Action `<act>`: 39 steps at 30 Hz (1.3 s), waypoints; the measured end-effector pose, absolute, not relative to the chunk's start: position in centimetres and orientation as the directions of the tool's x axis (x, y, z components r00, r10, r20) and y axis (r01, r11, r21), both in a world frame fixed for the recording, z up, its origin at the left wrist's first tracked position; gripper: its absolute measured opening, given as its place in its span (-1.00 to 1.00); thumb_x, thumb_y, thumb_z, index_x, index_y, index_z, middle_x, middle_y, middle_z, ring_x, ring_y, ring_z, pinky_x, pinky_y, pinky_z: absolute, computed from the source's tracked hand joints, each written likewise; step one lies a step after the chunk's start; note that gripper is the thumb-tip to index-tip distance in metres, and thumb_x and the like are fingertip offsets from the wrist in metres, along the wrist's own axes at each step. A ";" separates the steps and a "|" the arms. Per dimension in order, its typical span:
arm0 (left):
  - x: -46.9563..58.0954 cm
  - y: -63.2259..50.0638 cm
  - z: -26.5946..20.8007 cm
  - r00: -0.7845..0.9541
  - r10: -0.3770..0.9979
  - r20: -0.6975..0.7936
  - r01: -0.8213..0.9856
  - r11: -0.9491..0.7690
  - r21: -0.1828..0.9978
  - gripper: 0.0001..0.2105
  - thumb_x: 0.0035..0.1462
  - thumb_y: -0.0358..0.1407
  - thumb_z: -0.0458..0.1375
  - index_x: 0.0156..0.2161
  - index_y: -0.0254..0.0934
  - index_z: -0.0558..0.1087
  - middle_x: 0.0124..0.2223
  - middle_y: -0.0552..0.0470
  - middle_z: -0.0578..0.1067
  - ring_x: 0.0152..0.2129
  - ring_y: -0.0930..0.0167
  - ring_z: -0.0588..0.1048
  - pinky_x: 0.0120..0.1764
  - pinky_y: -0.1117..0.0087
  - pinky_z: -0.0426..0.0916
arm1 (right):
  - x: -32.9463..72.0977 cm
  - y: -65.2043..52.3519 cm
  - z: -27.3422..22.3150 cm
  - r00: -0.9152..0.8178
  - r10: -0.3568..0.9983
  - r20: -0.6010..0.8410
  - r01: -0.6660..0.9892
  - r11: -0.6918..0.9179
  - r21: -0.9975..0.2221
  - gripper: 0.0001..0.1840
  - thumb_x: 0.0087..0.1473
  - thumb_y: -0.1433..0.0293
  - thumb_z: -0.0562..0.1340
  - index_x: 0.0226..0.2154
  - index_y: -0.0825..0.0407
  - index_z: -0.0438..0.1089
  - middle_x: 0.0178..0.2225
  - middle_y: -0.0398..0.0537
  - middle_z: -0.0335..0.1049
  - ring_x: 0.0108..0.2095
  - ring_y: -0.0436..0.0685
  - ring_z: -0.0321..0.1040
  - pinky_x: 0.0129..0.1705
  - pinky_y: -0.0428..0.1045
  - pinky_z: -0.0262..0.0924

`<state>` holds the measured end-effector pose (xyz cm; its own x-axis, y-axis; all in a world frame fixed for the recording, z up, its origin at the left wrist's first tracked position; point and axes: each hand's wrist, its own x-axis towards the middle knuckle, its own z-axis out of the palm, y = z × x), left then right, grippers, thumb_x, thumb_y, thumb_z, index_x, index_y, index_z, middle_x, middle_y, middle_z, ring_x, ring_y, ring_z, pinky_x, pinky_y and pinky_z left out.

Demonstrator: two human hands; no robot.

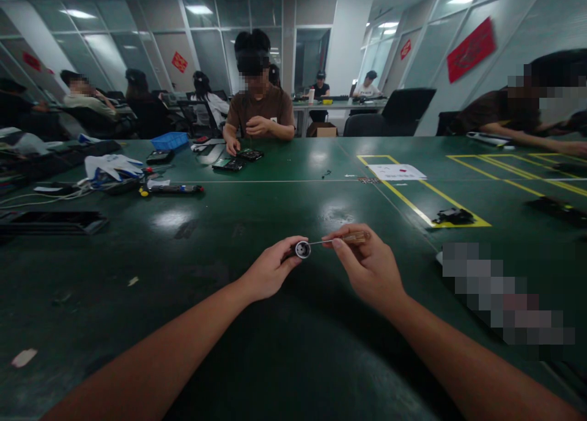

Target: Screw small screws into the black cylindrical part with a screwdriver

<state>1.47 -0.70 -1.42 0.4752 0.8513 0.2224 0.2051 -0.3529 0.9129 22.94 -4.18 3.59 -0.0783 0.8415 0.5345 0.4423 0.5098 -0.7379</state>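
Head view: above the desk, your left grip clamps a small tube, its open end facing you, likely so you see inside; your right grip pinches a screwdriver, seemingly steadying it at that end.

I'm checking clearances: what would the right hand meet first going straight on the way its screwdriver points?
Probably the round part held in the left hand; the tip of the screwdriver appears at its rim, though depth leaves contact unclear.
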 end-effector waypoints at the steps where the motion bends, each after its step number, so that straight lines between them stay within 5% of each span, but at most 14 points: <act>1: 1.4 -0.7 -1.4 0.475 0.852 0.221 0.212 -0.354 0.911 -0.62 0.29 -0.30 0.11 0.20 -0.15 0.33 0.14 -0.03 0.47 0.08 0.29 0.46 0.18 0.19 0.32 | 22.9 -4.2 3.6 -0.079 0.838 0.540 0.443 0.515 -0.734 -0.91 0.25 0.33 0.22 -0.21 -0.01 0.38 -0.28 -0.02 0.58 -0.30 0.12 0.56 -0.29 -0.02 0.41; 15: 1.5 -0.5 -1.8 0.472 0.840 0.267 0.230 -0.410 0.883 -0.63 0.29 -0.30 0.11 0.18 -0.13 0.36 0.14 -0.05 0.45 0.10 0.27 0.43 0.21 0.14 0.29 | 22.9 -4.2 3.4 -0.091 0.830 0.551 0.437 0.530 -0.726 -0.91 0.25 0.35 0.21 -0.17 -0.03 0.37 -0.26 -0.02 0.59 -0.27 0.13 0.57 -0.24 0.01 0.44; 39: 1.5 -0.6 -1.7 0.440 0.867 0.234 0.150 -0.328 0.933 -0.66 0.22 -0.36 0.17 0.10 -0.18 0.36 0.08 -0.05 0.45 0.02 0.29 0.46 0.15 0.16 0.33 | 23.3 -4.8 3.5 -0.185 0.751 0.634 0.626 0.587 -0.513 -0.87 0.23 0.38 0.22 -0.13 -0.04 0.37 -0.23 -0.04 0.60 -0.23 0.18 0.58 -0.27 0.00 0.39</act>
